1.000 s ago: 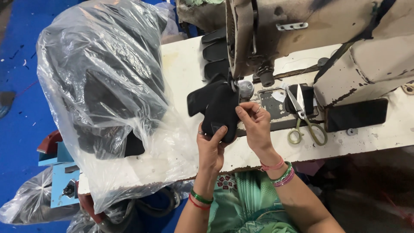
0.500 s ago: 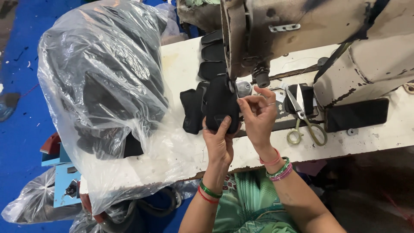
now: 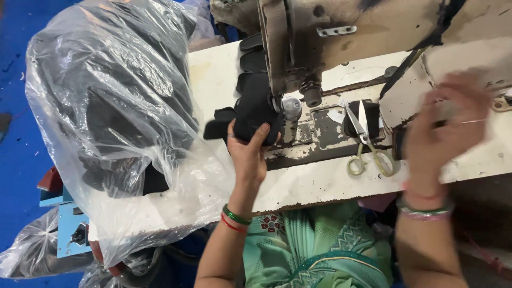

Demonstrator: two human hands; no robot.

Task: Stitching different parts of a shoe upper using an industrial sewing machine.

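Note:
My left hand (image 3: 248, 152) grips a black fabric piece (image 3: 250, 109) pressed against the sewing machine (image 3: 341, 37) at the needle area, thumb on top of the cloth. Off to the right, my right hand (image 3: 440, 128) is blurred, raised over the table's right part near the machine's body; its fingers look spread and nothing is seen in them. More black pieces (image 3: 250, 50) lie in a line behind the held one.
A large clear plastic bag (image 3: 112, 112) full of black pieces fills the table's left side. Scissors (image 3: 365, 144) lie on the machine bed by a dark pad. The white table (image 3: 320, 184) ends just before my body. Blue floor and another bag (image 3: 32, 256) sit left.
My right hand has left the black piece and swung right, away from the needle. The left hand stays on the piece, which now sits closer under the machine.

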